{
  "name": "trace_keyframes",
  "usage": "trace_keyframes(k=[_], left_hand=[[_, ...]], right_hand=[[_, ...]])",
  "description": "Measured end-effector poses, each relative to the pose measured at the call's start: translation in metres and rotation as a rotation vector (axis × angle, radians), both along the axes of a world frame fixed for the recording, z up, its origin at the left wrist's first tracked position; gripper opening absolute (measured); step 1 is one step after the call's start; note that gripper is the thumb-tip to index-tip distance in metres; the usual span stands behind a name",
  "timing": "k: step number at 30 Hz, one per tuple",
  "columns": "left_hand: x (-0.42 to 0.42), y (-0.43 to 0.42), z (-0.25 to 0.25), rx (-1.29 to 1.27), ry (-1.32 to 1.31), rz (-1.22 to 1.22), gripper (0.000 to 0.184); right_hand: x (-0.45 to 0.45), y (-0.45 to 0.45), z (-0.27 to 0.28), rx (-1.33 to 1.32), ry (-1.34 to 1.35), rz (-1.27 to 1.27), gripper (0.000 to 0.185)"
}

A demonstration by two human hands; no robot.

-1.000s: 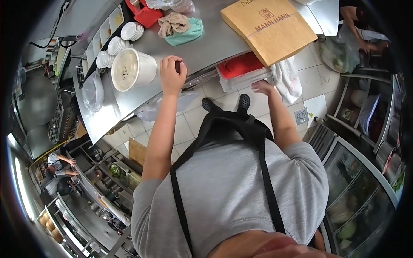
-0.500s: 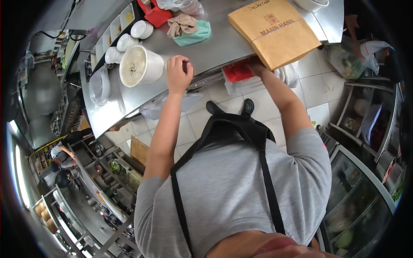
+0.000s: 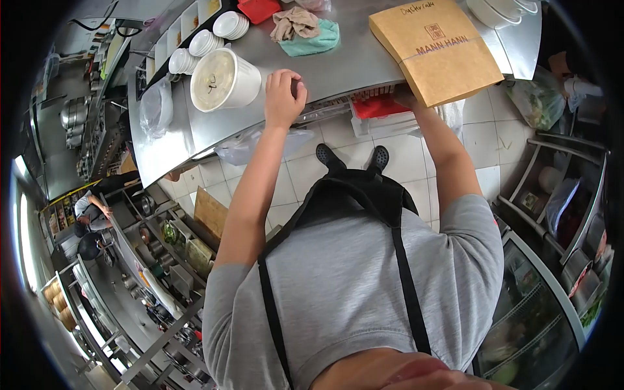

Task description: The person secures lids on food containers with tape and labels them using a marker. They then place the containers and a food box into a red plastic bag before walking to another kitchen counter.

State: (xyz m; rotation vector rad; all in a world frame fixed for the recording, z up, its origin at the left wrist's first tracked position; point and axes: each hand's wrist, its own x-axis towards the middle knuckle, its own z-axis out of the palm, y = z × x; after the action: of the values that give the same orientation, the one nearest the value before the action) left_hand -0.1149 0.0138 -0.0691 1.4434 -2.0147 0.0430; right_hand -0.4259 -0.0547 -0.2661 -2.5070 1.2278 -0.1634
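Observation:
At the near edge of the steel table, my left hand is curled with its fingers bent. Something small and dark shows between its thumb and fingers, but I cannot make it out. A white tub with a clear lid stands just left of this hand. My right hand reaches under the table edge, beside a brown paper bag printed "MANN HANN". Its fingers are in shadow and hidden. Near it, red material lies in a pale plastic bin below the tabletop.
Stacked white lids, a beige cloth and a green cloth lie farther back. White bowls sit at the far right. A glass-door fridge is at lower right; another person is far left.
The camera view has shifted, so the table and its items appear farther right. My right hand sits a little deeper in the shadow under the table; my left hand keeps its curled pose.

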Motion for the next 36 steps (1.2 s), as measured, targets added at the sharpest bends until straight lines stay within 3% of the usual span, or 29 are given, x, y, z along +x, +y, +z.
trace_keyframes(k=[8, 12, 14, 16, 22, 26, 28, 29, 31, 34, 36], left_hand=[[-0.002, 0.003, -0.002, -0.043, 0.054, -0.024, 0.015], [-0.062, 0.032, -0.003, -0.106, 0.190, -0.385, 0.012], [-0.100, 0.039, -0.022, 0.074, 0.209, -0.593, 0.011], [-0.129, 0.034, -0.058, 0.507, 0.212, -0.570, 0.012], [-0.171, 0.006, -0.148, 0.821, 0.025, -0.387, 0.022], [-0.186, -0.010, -0.187, 0.795, 0.019, -0.235, 0.023], [-0.192, -0.026, -0.186, 0.945, -0.317, -0.378, 0.042], [-0.197, -0.029, -0.184, 0.939, -0.310, -0.382, 0.042], [-0.208, -0.034, -0.181, 0.832, -0.604, -0.339, 0.053], [-0.225, -0.054, -0.199, 0.743, -0.336, -0.383, 0.054], [-0.227, -0.060, -0.204, 0.699, -0.137, -0.439, 0.055]], right_hand=[[-0.021, -0.004, 0.016, 0.241, -0.396, -0.269, 0.038], [-0.032, -0.004, 0.029, 0.476, -0.814, -0.517, 0.038], [-0.031, -0.001, 0.032, 0.568, -1.045, -0.630, 0.038], [-0.027, 0.004, 0.035, 0.628, -1.255, -0.723, 0.038], [-0.026, 0.018, 0.043, 0.679, -1.665, -0.902, 0.040], [-0.027, 0.023, 0.048, 0.675, -1.817, -0.972, 0.041], [-0.027, 0.025, 0.049, 0.667, -1.862, -1.000, 0.041], [-0.027, 0.025, 0.052, 0.663, -1.879, -1.008, 0.041], [-0.028, 0.024, 0.056, 0.650, -1.890, -1.014, 0.042], [-0.030, 0.029, 0.077, 0.695, -2.014, -1.078, 0.044], [-0.031, 0.032, 0.099, 0.756, -1.836, -1.235, 0.044]])
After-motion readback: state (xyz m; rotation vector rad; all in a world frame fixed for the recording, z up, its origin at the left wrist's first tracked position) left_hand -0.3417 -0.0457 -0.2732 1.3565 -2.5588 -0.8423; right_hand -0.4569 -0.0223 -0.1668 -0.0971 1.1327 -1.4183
